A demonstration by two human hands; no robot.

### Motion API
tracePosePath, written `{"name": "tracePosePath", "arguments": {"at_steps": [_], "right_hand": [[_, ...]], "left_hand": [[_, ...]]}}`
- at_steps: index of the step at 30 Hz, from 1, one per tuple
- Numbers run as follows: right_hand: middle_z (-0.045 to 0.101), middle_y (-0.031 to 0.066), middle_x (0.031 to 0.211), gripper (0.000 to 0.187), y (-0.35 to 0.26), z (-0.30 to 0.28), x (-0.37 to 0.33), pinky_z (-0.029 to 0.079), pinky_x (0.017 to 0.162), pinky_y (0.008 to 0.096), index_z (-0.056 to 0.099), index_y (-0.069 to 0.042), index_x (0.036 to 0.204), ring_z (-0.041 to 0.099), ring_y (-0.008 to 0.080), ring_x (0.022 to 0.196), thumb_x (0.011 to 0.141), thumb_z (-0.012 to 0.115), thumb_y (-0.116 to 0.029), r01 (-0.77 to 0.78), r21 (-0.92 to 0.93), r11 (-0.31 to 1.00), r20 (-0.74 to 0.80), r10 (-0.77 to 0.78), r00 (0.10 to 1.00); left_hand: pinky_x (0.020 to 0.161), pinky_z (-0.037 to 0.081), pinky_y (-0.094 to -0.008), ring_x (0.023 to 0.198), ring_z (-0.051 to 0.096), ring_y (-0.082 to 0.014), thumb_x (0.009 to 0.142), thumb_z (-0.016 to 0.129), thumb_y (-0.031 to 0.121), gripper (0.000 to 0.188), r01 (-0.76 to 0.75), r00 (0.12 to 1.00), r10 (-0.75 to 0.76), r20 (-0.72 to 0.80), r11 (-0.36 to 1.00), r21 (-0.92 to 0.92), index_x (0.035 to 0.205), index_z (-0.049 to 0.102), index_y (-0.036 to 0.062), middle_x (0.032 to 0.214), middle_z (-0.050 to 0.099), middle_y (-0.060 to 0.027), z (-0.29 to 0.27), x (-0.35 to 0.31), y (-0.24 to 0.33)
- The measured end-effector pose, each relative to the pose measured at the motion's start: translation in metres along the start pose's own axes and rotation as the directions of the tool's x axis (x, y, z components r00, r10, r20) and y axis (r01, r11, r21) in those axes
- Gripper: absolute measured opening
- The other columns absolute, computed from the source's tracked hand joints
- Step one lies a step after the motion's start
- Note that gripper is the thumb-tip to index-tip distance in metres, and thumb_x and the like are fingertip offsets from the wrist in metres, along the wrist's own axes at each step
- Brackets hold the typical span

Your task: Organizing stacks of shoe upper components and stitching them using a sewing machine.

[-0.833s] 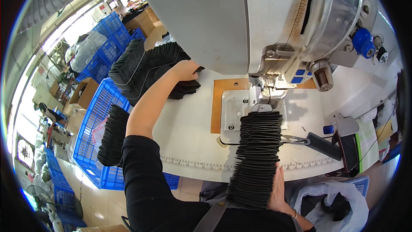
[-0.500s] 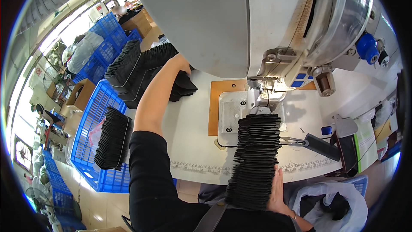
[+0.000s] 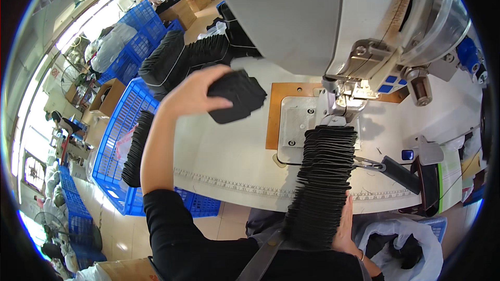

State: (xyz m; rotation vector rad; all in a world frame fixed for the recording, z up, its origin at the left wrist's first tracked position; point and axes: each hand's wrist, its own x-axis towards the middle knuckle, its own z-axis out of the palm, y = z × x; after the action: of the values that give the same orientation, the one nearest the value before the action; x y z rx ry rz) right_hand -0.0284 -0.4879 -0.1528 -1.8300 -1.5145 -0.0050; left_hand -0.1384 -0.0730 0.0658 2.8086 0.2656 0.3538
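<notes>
My left hand (image 3: 197,92) grips a short stack of black fabric pieces (image 3: 238,97), thumb on the near side, held over the left part of the white sewing table (image 3: 219,151). A long row of black fabric pieces (image 3: 323,182) stretches from the sewing machine's presser foot (image 3: 333,120) down to my body. Flat against the right side of that row lies my right hand (image 3: 345,226), fingers straight and partly hidden by the pieces. Beyond my left hand, tied bundles of black pieces (image 3: 164,65) rest at the table's far left.
A blue basket (image 3: 117,151) holding another tied black bundle (image 3: 136,151) stands left of the table. Scissors with a dark handle (image 3: 400,174) lie right of the row. A bin lined with white plastic (image 3: 435,250) is at lower right. The machine head (image 3: 291,15) overhangs the table.
My left hand has come away from the far bundles toward me, bringing a stack of black pieces with it. My right hand stays beside the row. The view has shifted slightly.
</notes>
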Motion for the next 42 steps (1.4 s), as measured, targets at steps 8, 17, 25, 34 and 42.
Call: {"name": "tracePosePath", "arguments": {"at_steps": [8, 17, 25, 34, 42], "right_hand": [[0.014, 0.0409, 0.145, 0.094, -0.006, -0.006, 0.003, 0.015, 0.110, 0.0627, 0.003, 0.017, 0.141, 0.020, 0.0530, 0.136, 0.078, 0.065, -0.013, 0.022, 0.005, 1.000, 0.022, -0.022, 1.000], [0.015, 0.0401, 0.145, 0.087, -0.005, -0.004, 0.001, 0.015, 0.110, 0.0613, 0.003, 0.015, 0.143, 0.021, 0.0527, 0.136, 0.081, 0.059, -0.009, -0.003, -0.053, 0.999, 0.065, 0.007, 0.998], [0.015, 0.0400, 0.144, 0.087, -0.008, -0.004, 0.002, 0.015, 0.109, 0.0629, 0.002, 0.013, 0.144, 0.022, 0.0529, 0.135, 0.084, 0.060, -0.013, -0.038, 0.061, 0.997, 0.017, 0.037, 0.999], [0.017, 0.0423, 0.142, 0.091, -0.010, -0.008, 0.003, 0.016, 0.108, 0.0653, 0.003, 0.014, 0.143, 0.024, 0.0552, 0.134, 0.080, 0.063, -0.013, 0.011, 0.070, 0.997, 0.007, -0.011, 1.000], [0.017, 0.0412, 0.144, 0.083, -0.005, -0.006, 0.000, 0.016, 0.110, 0.0625, 0.005, 0.017, 0.142, 0.023, 0.0537, 0.135, 0.080, 0.056, -0.004, -0.025, 0.000, 1.000, 0.039, 0.025, 0.999]], "left_hand": [[0.090, 0.046, -0.0416, 0.105, 0.059, -0.0365, 0.068, 0.078, 0.029, 0.072, 0.243, 0.970, -0.242, 0.025, 0.965, -0.102, 0.130, 0.045, 0.0127, 0.113, 0.062, -0.0159, 0.080, -0.056, -0.003], [0.079, 0.049, -0.0419, 0.093, 0.063, -0.0327, 0.063, 0.075, 0.021, 0.050, 0.085, 0.812, -0.323, 0.486, 0.890, 0.449, 0.110, 0.060, 0.0122, 0.097, 0.065, -0.0132, 0.022, -0.025, 0.027], [0.074, 0.050, -0.0401, 0.093, 0.063, -0.0322, 0.063, 0.076, 0.009, 0.069, -0.087, 0.695, -0.309, 0.649, 0.860, 0.503, 0.128, 0.050, 0.0117, 0.096, 0.064, -0.0138, 0.060, 0.003, 0.041], [0.079, 0.048, -0.0399, 0.087, 0.061, -0.0311, 0.062, 0.081, 0.018, 0.080, 0.152, 0.984, -0.150, 0.095, 0.988, -0.020, 0.134, 0.046, 0.0144, 0.094, 0.067, -0.0088, 0.067, -0.039, 0.011], [0.089, 0.046, -0.0403, 0.111, 0.054, -0.0350, 0.064, 0.077, 0.016, 0.086, 0.191, 0.912, -0.274, 0.306, 0.942, 0.276, 0.140, 0.036, 0.0131, 0.123, 0.055, -0.0190, 0.069, -0.032, 0.027]]}}
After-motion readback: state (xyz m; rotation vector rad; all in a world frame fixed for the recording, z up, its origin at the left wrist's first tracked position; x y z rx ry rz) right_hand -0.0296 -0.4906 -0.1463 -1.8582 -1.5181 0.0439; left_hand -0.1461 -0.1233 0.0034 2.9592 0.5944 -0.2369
